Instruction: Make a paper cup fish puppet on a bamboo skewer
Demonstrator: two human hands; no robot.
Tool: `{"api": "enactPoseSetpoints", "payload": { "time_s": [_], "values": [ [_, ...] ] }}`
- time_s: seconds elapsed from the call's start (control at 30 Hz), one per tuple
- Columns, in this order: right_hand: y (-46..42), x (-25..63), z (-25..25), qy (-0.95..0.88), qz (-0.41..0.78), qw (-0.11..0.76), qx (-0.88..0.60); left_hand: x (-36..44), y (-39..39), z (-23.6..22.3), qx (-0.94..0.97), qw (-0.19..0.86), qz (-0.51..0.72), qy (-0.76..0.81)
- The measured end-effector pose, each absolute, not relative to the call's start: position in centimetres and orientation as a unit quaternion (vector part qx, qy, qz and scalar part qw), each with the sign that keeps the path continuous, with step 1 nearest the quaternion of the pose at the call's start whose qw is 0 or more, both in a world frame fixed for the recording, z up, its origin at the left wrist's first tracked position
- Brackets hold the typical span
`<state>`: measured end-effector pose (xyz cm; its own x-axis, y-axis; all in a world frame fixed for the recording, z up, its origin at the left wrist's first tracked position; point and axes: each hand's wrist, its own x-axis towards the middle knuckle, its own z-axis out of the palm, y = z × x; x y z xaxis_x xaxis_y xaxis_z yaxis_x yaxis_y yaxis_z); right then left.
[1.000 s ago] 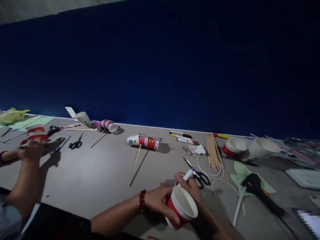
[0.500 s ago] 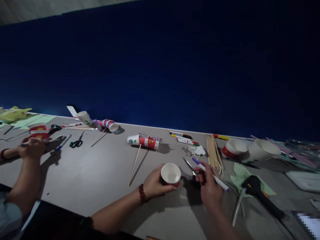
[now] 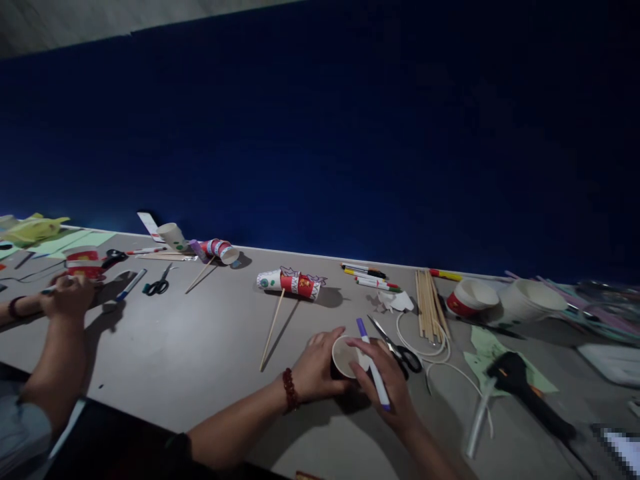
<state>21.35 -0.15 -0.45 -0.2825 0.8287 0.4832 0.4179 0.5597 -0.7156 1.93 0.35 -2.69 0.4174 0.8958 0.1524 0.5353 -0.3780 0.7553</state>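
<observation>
My left hand [image 3: 320,363], with a red bead bracelet on the wrist, is wrapped round a red paper cup [image 3: 344,357] that stands on the grey table [image 3: 200,353]. My right hand [image 3: 387,383] grips a white marker with a purple tip [image 3: 373,363], and its fingers reach over the cup's rim. The marker's purple end points up and away from me. Black-handled scissors [image 3: 400,347] lie just right of the cup.
A decorated cup craft on a wooden stick [image 3: 287,283] lies beyond the cup. Markers [image 3: 367,275], a bundle of sticks [image 3: 427,303], paper bowls [image 3: 470,297] and a black glue gun [image 3: 520,387] lie to the right. Another person's hands [image 3: 67,297] work at the left.
My left hand set the cup upright on the table and kept hold of it. My right hand swung out to the right with the marker, then came back over the cup's rim.
</observation>
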Motion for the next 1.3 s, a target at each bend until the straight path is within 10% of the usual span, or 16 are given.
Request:
{"api": "enactPoseSetpoints", "payload": {
  "time_s": [0.6, 1.3],
  "values": [
    [-0.2, 21.2, -0.7, -0.655, 0.365, 0.49, -0.445, 3.2, -0.7, -2.1, 0.361, 0.802, 0.401, 0.254],
    [-0.1, 21.2, -0.8, -0.545, 0.474, 0.508, -0.469, 3.4, -1.2, -2.9, 0.349, 0.812, 0.39, 0.257]
  ]
}}
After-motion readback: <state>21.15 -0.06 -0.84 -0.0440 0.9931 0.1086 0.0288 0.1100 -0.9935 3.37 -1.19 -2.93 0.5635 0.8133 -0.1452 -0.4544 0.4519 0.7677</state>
